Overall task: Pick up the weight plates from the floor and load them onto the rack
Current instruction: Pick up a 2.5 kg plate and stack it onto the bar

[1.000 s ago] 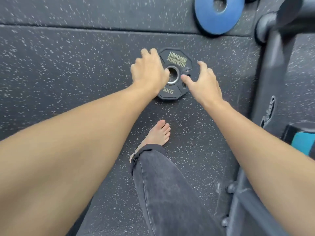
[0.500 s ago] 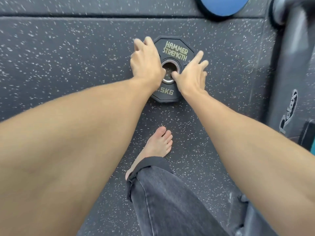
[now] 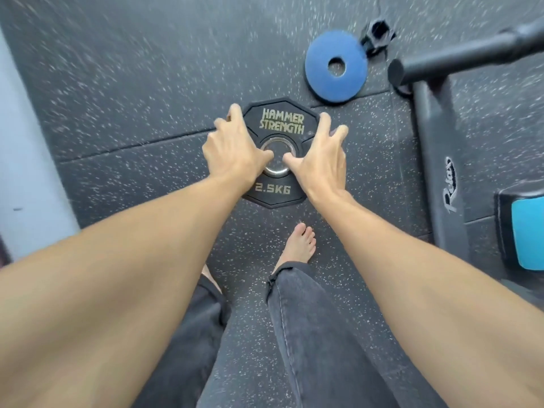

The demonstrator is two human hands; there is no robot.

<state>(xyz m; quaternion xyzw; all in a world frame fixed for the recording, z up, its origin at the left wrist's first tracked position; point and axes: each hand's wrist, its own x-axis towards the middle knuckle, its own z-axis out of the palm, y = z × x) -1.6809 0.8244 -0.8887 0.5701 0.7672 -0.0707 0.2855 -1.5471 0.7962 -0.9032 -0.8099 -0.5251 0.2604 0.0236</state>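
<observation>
A black 2.5 kg plate [image 3: 281, 125] marked "Hammer Strength" is lifted off the speckled floor, face up toward me. My left hand [image 3: 232, 151] grips its left edge, thumb at the steel centre hole. My right hand [image 3: 319, 160] grips its right edge, thumb also at the hole, fingers spread over the rim. A round blue plate [image 3: 318, 78] lies flat on the floor beyond it, to the right. The rack's dark horizontal peg [image 3: 459, 57] sticks out at the upper right above its upright post [image 3: 438, 160].
A small black collar clip [image 3: 378, 33] lies past the blue plate. A black and teal pad [image 3: 527, 231] sits at the right edge. My bare foot [image 3: 298, 245] and dark trouser legs are below the plate. A pale wall [image 3: 26, 172] runs along the left.
Both hands closed on the black plate's edges and raised it from the floor. The view pulled back and up, so the blue plate and the rack peg came fully into sight.
</observation>
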